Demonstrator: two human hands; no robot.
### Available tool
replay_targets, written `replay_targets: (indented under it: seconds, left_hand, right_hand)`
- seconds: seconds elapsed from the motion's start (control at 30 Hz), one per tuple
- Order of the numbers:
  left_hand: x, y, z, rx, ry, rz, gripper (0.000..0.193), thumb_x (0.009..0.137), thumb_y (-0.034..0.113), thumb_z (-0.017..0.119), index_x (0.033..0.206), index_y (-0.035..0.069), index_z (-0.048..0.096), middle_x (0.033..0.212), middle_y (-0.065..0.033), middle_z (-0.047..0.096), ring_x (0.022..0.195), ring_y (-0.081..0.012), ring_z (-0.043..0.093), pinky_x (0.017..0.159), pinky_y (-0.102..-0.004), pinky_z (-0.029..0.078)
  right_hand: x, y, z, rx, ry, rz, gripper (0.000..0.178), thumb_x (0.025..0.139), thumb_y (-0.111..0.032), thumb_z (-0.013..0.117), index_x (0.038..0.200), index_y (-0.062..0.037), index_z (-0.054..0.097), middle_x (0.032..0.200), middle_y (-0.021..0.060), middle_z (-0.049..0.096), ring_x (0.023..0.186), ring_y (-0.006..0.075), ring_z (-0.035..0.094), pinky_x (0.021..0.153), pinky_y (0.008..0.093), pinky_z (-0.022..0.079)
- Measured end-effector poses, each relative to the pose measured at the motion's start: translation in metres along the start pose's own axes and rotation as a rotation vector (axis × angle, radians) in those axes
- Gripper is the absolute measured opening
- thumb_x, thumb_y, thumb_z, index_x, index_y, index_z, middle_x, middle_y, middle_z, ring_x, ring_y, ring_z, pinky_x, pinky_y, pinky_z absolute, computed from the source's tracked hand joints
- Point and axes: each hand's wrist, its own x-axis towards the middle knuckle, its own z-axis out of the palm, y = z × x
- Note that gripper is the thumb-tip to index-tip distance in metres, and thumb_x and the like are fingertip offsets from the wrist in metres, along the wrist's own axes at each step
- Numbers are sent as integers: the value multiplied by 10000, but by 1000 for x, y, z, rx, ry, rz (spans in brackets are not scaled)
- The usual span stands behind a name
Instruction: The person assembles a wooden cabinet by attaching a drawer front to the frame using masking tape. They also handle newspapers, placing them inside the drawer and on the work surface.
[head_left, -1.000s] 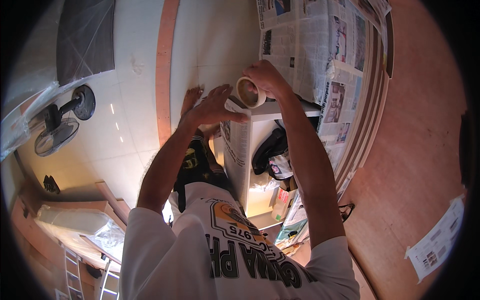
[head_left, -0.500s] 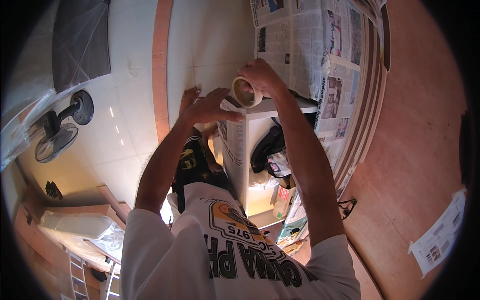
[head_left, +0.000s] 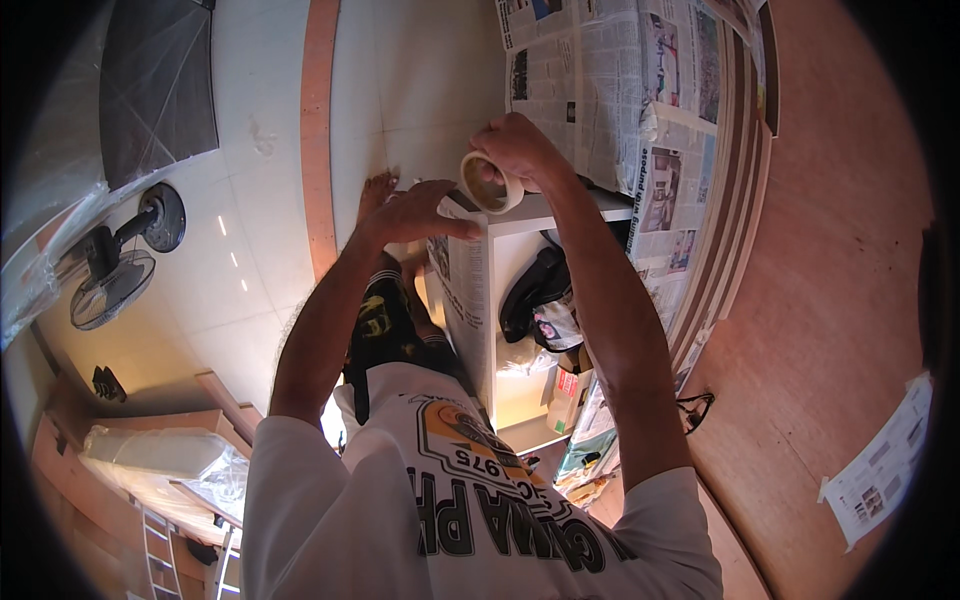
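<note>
My right hand (head_left: 520, 152) is closed on a cream roll of masking tape (head_left: 511, 196), held above the front top corner of a white cabinet (head_left: 510, 228). My left hand (head_left: 415, 212) lies at the same corner, thumb apart from the fingers. Its thumb reaches over the cabinet's front edge, and its other fingers stretch toward the tape roll. Newspaper (head_left: 458, 275) covers the cabinet's left side under this hand. Whether a strip of tape runs between the hands is too small to tell.
Newspaper-wrapped panels (head_left: 575, 90) stand at the right, beside a wooden wall (head_left: 830, 200). Inside the open cabinet sits a black bag-like item (head_left: 535, 295). A black fan (head_left: 115, 280) stands at the left. Plastic-wrapped furniture (head_left: 165, 460) and a ladder (head_left: 160, 550) are at the lower left.
The fingers of my left hand have bent slightly, having been straighter before. My right hand keeps its hold on the tape roll with hardly any movement.
</note>
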Motion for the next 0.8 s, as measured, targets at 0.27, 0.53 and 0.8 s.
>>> replay_targets:
  seconds: [0.27, 0.53, 0.8]
  left_hand:
    - [0, 5, -1, 9, 101, 72, 933, 714, 721, 761, 1265, -25, 658, 1226, -247, 683, 1263, -387, 593, 1088, -471, 435]
    - [-2, 9, -4, -45, 74, 86, 867, 743, 648, 771, 1242, -52, 659, 1132, -268, 716, 1141, -404, 677, 1013, -442, 498]
    - [6, 2, 0, 62, -5, -34, 977, 742, 654, 735, 1426, -16, 542, 1290, -270, 653, 1248, -402, 615, 1069, -471, 452]
  right_hand:
    - [-21, -17, -12, 92, -109, -89, 207, 937, -133, 689, 1021, 54, 665, 817, 113, 664, 620, 154, 634, 483, 289, 490]
    - [-96, -57, -30, 323, -162, -132, 244, 1010, -134, 628, 1170, 47, 587, 772, 96, 652, 565, 145, 618, 467, 287, 472]
    - [-170, -25, 7, 469, -104, -274, 188, 1040, -124, 578, 1159, 22, 589, 743, 63, 651, 522, 125, 610, 464, 259, 468]
